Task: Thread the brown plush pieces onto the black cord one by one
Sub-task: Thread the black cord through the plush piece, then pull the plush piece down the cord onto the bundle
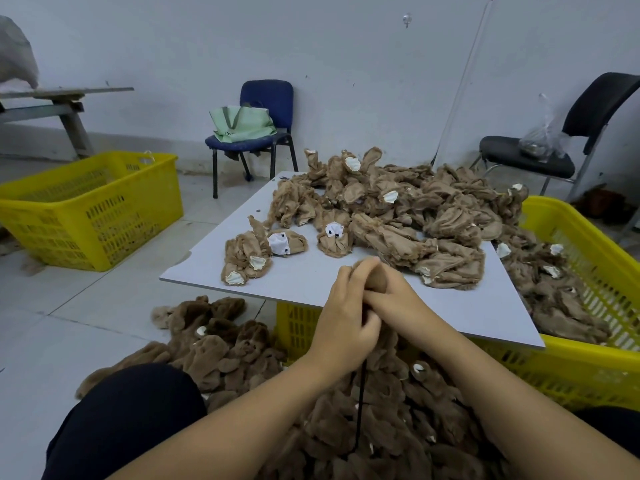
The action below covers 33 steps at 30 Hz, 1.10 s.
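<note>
Both hands meet at the near edge of the white bench [311,271]. Left hand [346,327] and right hand [394,299] have fingers closed together around one brown plush piece [375,277]. Black cord [360,403] hangs down from the hands over fluffy plush pieces [225,348] in the lap. Unthreaded plush pile [398,209] covers the bench's far side, spilling into a yellow crate [595,244].
</note>
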Tool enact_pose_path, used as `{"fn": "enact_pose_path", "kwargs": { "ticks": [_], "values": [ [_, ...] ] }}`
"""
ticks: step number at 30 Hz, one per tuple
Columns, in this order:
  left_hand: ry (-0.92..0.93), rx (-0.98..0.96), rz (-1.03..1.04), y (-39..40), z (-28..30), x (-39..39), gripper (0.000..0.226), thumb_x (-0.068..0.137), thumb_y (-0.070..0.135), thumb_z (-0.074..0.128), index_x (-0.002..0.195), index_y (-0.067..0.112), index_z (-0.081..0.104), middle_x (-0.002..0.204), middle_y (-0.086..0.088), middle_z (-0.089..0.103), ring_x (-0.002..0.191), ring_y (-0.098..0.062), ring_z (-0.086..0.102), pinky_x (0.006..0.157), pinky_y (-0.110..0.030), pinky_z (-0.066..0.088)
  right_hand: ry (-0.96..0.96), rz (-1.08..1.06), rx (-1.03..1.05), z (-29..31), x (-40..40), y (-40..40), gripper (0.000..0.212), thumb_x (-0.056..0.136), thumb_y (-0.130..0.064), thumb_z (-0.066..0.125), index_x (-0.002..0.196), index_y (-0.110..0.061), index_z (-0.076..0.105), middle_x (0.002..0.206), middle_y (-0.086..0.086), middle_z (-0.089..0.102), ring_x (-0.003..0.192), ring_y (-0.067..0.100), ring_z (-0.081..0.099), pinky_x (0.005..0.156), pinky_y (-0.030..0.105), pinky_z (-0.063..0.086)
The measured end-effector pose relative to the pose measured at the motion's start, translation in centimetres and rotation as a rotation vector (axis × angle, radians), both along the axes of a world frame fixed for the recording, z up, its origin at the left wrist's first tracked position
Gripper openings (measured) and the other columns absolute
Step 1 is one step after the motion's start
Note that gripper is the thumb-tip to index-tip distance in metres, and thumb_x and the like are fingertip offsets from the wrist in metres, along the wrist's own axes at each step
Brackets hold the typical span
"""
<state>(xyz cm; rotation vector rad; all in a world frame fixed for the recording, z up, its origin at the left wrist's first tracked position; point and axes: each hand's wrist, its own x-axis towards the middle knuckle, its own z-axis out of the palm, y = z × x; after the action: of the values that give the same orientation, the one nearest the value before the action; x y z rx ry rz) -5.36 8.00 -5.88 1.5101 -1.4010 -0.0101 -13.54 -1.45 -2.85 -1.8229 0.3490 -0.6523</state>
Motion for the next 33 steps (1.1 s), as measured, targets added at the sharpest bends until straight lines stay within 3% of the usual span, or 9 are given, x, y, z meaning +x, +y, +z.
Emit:
{"fn": "enact_pose_path", "kwargs": {
  "ticks": [2,4,6,10,14,17,22,27,33],
  "values": [
    [0.181,-0.119,-0.078,0.0,0.7,0.0,0.057,0.088,0.015,0.041,0.142,0.031,0.036,0.129,0.017,0.050,0.122,-0.006,0.052,0.099,-0.020,0.045,-0.054,-0.019,0.048,0.4,0.0,0.1,0.033,0.088,0.014,0.056,0.102,-0.014,0.065,0.086,-0.010,0.075,0.088,0.005,0.072,0.073,0.016,0.054],
    [0.348,-0.171,-0.083,-0.4,1.6,-0.1,0.046,0.093,0.015,0.040,0.137,0.027,0.044,0.122,0.026,0.057,0.119,-0.004,0.056,0.096,-0.015,0.045,-0.111,-0.036,0.079,0.9,0.0,0.1,0.036,0.089,0.013,0.057,0.110,-0.015,0.067,0.094,-0.009,0.076,0.094,0.008,0.072,0.076,0.016,0.054],
    [0.376,-0.184,-0.004,-1.0,2.6,0.0,0.033,0.097,0.025,0.045,0.128,0.025,0.056,0.114,0.021,0.063,0.112,-0.003,0.061,0.091,-0.016,0.048,-0.156,-0.043,0.122,1.2,0.1,0.1,0.034,0.091,0.010,0.059,0.110,-0.017,0.068,0.096,-0.006,0.076,0.095,0.011,0.073,0.076,0.018,0.055],
    [0.246,-0.157,0.064,-1.4,2.4,-0.2,0.025,0.101,0.027,0.049,0.121,0.020,0.062,0.111,0.012,0.063,0.108,-0.003,0.060,0.090,-0.019,0.051,-0.159,-0.040,0.148,0.8,0.4,0.0,0.029,0.092,0.012,0.058,0.109,-0.011,0.064,0.095,-0.001,0.073,0.096,0.015,0.072,0.078,0.023,0.056],
    [0.129,-0.110,0.117,-1.0,0.5,-0.4,0.030,0.102,0.018,0.050,0.131,0.018,0.058,0.114,0.016,0.056,0.112,0.010,0.052,0.093,-0.008,0.041,-0.039,0.056,0.075,-0.4,0.3,0.5,0.030,0.094,0.013,0.054,0.104,-0.014,0.057,0.088,-0.013,0.070,0.094,0.005,0.069,0.078,0.020,0.053],
    [0.112,-0.115,0.135,-1.1,0.4,-0.1,0.034,0.101,0.018,0.052,0.134,0.018,0.057,0.117,0.017,0.055,0.113,0.012,0.050,0.095,-0.009,0.043,-0.022,0.076,0.052,-0.6,0.3,0.3,0.031,0.095,0.012,0.055,0.105,-0.017,0.056,0.089,-0.019,0.070,0.094,0.001,0.068,0.079,0.017,0.053],
    [0.044,-0.196,0.142,-0.8,1.3,-0.1,0.029,0.099,0.010,0.056,0.126,0.014,0.062,0.111,0.008,0.060,0.107,-0.003,0.057,0.090,-0.024,0.051,-0.009,0.019,-0.008,-0.3,0.4,-0.2,0.033,0.090,0.014,0.058,0.092,-0.019,0.058,0.077,-0.018,0.070,0.078,-0.005,0.068,0.067,0.013,0.052],
    [-0.025,-0.289,0.125,-1.1,1.8,-0.1,0.031,0.097,0.001,0.053,0.124,0.008,0.066,0.106,0.002,0.059,0.100,-0.015,0.060,0.084,-0.034,0.053,-0.047,-0.037,-0.130,1.0,0.5,-0.1,0.048,0.086,0.011,0.058,0.078,-0.037,0.061,0.071,-0.017,0.066,0.070,-0.007,0.062,0.061,0.012,0.048],
    [-0.105,-0.099,0.177,-0.7,0.3,-0.4,0.040,0.097,-0.007,0.052,0.133,0.006,0.064,0.106,-0.010,0.062,0.097,-0.024,0.060,0.080,-0.041,0.053,0.086,-0.058,-0.209,-2.1,1.3,-0.8,0.016,0.098,0.004,0.053,0.101,-0.011,0.057,0.078,-0.020,0.058,0.077,-0.017,0.057,0.070,0.013,0.046]
  ]
}}
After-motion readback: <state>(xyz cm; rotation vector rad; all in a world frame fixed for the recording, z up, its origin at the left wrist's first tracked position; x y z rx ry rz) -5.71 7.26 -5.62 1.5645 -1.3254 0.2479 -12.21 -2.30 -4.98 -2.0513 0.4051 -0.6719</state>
